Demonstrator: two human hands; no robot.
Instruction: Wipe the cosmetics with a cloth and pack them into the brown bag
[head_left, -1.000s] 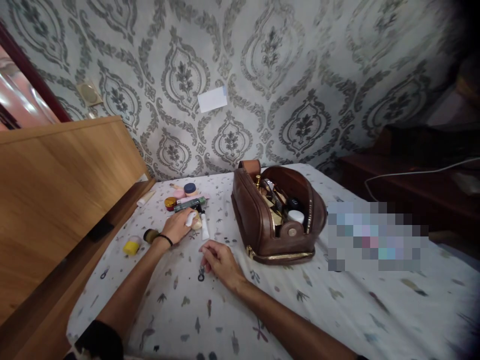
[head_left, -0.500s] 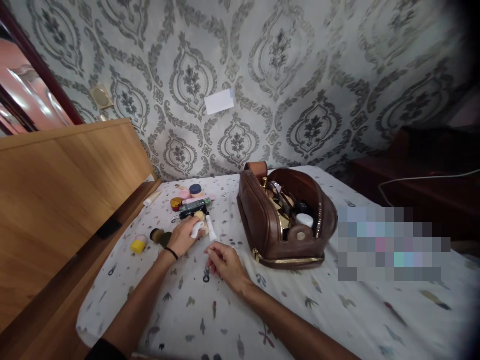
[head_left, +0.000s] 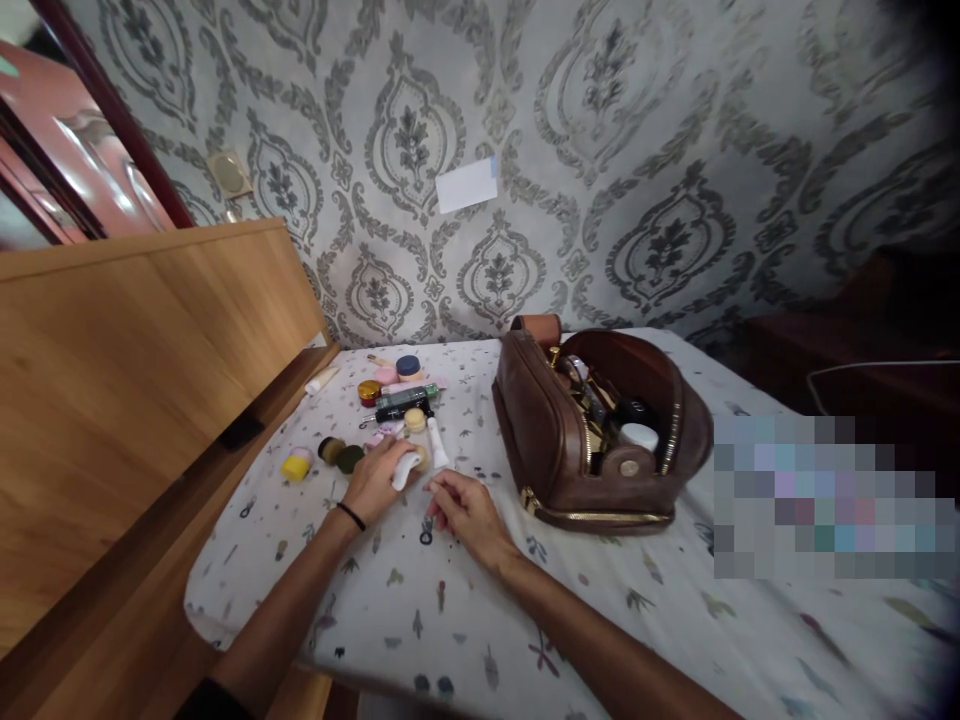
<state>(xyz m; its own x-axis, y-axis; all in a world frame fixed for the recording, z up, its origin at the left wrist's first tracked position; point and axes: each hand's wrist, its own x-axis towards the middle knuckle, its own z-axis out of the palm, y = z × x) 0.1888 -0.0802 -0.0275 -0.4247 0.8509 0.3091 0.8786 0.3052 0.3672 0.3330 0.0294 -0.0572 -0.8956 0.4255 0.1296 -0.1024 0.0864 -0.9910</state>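
My left hand (head_left: 380,480), with a black band at the wrist, is closed on a small white cloth or tissue (head_left: 406,469). To its right, my right hand (head_left: 466,515) has its fingers curled together; whatever they pinch is too small to make out. A white tube (head_left: 437,443) lies just beyond both hands. Near the left hand are a small pale-yellow jar (head_left: 414,420), a dark green round item (head_left: 349,459), a black tube (head_left: 397,407) and a green-labelled tube (head_left: 411,396). A brown leather bag (head_left: 551,430) stands unzipped at right, filled with cosmetics.
Farther back sit a blue-lidded jar (head_left: 408,367) and a red-gold jar (head_left: 369,392). A yellow item (head_left: 295,467) lies at left, beside the wooden board (head_left: 165,330). The patterned sheet (head_left: 480,640) spreads beneath; a patterned wall (head_left: 420,260) rises behind.
The view has shifted, so things appear farther right. My left hand has drawn back slightly from the pale-yellow jar, which shows more fully. My right hand remains curled near the tube.
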